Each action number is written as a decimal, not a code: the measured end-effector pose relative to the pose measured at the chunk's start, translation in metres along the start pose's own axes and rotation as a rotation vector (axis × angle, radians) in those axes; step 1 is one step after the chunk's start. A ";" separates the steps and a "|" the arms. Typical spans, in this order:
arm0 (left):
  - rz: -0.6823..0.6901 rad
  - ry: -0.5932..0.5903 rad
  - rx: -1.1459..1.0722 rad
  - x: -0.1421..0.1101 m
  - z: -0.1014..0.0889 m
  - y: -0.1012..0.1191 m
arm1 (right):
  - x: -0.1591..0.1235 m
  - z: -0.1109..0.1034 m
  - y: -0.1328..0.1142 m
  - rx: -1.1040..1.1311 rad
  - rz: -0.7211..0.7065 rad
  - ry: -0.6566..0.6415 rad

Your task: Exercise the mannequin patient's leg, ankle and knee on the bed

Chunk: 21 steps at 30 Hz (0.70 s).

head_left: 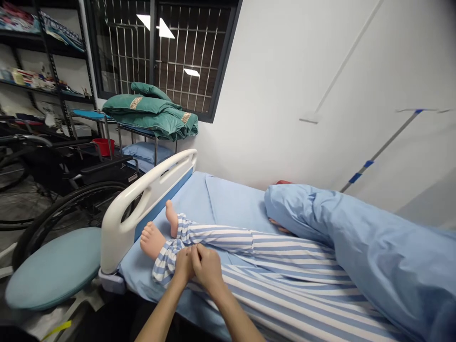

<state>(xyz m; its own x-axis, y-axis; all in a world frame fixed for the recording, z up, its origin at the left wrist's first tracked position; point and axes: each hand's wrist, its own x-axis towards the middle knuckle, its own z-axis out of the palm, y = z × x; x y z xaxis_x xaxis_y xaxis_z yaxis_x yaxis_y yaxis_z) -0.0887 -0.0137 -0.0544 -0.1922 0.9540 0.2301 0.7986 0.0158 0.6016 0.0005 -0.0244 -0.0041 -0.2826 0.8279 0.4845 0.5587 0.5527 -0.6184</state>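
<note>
On the bed lies a care manikin with bare plastic feet (152, 240), dressed in blue-and-white striped trousers (285, 251). My left hand (184, 263) is closed above the lower part of the nearer trouser leg, close to the ankle. Right beside it, touching, my right hand (207, 266) is closed as well, thumb side up. The undersides of both fists are hidden, so whether cloth is pinched in them cannot be seen. A light blue quilt (356, 232) covers the manikin's upper part, and some fingers (281, 225) show at its edge.
A white footboard (123, 204) closes the bed's left end. Beyond it stand a wheelchair (71, 194) and a round teal stool (53, 268). Green folded bedding (153, 111) is piled below the barred window. A metal pole (381, 147) rises behind the quilt.
</note>
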 end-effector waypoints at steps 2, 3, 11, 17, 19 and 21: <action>0.000 -0.041 0.054 -0.001 0.001 -0.001 | -0.002 0.002 0.002 0.033 -0.001 -0.005; 0.003 -0.062 0.076 -0.002 0.001 0.000 | -0.003 0.006 0.006 0.071 0.029 0.009; -0.004 -0.045 0.095 -0.004 -0.002 0.005 | -0.010 0.024 0.030 0.306 0.252 0.144; -0.072 0.092 -0.602 0.006 -0.018 0.028 | -0.004 0.022 0.030 0.422 0.270 0.161; -0.100 0.149 -0.800 0.008 -0.024 0.043 | -0.003 0.021 0.032 0.469 0.300 0.178; -0.120 0.176 -0.904 0.008 -0.024 0.054 | -0.002 0.021 0.034 0.532 0.335 0.172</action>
<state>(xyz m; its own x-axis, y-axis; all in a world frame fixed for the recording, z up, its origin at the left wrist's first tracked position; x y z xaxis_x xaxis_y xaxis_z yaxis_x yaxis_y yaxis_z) -0.0610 -0.0129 -0.0019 -0.3874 0.9009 0.1957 0.0340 -0.1982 0.9796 0.0037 -0.0058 -0.0388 -0.0064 0.9609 0.2769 0.1203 0.2756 -0.9537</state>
